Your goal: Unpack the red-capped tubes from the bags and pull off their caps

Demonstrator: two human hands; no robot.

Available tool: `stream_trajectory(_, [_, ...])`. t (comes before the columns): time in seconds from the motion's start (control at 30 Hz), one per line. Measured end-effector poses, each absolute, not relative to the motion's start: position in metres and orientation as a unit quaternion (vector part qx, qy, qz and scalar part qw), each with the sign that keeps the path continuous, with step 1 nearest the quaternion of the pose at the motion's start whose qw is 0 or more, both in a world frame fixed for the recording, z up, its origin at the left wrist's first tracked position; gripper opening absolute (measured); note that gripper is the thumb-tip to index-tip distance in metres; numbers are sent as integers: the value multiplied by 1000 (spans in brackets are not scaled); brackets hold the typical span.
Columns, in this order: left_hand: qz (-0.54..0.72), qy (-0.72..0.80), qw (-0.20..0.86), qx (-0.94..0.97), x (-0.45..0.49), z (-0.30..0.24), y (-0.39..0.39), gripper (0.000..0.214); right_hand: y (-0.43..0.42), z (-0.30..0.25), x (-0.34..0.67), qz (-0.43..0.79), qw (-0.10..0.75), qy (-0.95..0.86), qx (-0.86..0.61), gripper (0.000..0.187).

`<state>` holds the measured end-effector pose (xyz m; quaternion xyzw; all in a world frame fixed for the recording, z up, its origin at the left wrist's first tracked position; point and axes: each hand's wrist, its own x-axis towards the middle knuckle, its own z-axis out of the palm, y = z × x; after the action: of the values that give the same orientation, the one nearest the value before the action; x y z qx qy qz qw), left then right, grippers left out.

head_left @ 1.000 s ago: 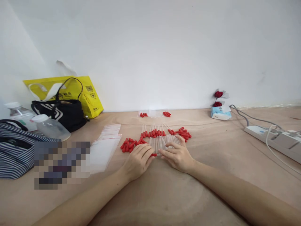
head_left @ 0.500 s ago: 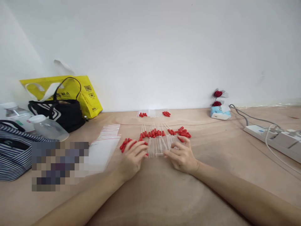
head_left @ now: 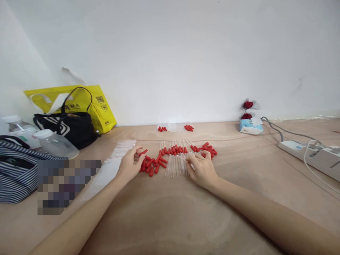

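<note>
My left hand (head_left: 130,163) pinches a red rubber dropper bulb (head_left: 143,152) between thumb and fingers. Just right of it lies a loose pile of red bulbs (head_left: 151,172). My right hand (head_left: 203,168) is closed at the right side of a row of clear glass dropper tubes (head_left: 174,168). A thin tube (head_left: 182,158) sticks out leftward from its fingertips; the rest is hidden by the hand. Behind the row, droppers fitted with red bulbs (head_left: 176,150) lie side by side, thin ends pointing away. More red bulbs (head_left: 209,148) are heaped beyond my right hand.
Clear zip bags (head_left: 117,159) lie left of my left hand. A filled bag (head_left: 176,127) with red bulbs lies by the wall. Yellow and black bags, a plastic jar (head_left: 57,143) and a striped pouch (head_left: 18,173) stand left. A tissue pack (head_left: 251,126) and power strip (head_left: 305,152) are right.
My left hand has moved left and back from the tubes and now has a bulb in its fingers, uncovering the pile. My right hand has shifted slightly back, with a tube at its fingertips.
</note>
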<state>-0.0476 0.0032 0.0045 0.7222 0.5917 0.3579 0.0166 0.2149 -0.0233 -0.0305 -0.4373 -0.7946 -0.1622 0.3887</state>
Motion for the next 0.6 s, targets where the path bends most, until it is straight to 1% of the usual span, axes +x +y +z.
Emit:
stream_trajectory(0.17, [316,625,40,713,-43,2,14,26,-13,-27,198,-210,383,-795,-422,16])
stream_trajectory(0.3, [313,623,40,716,-42,1,14,32,-12,-27,189,-222,336,-811,-424,13])
stream_trajectory(0.4, [321,637,27,700,-43,6,14,32,-15,-28,185,-208,311,-826,-423,16])
stream_trajectory(0.5, [257,665,13,701,-38,14,20,30,-18,-27,184,-184,297,-838,-419,22])
stream_trajectory(0.6, [169,689,7,705,-25,20,34,35,-20,-25,184,-162,285,-848,-417,31])
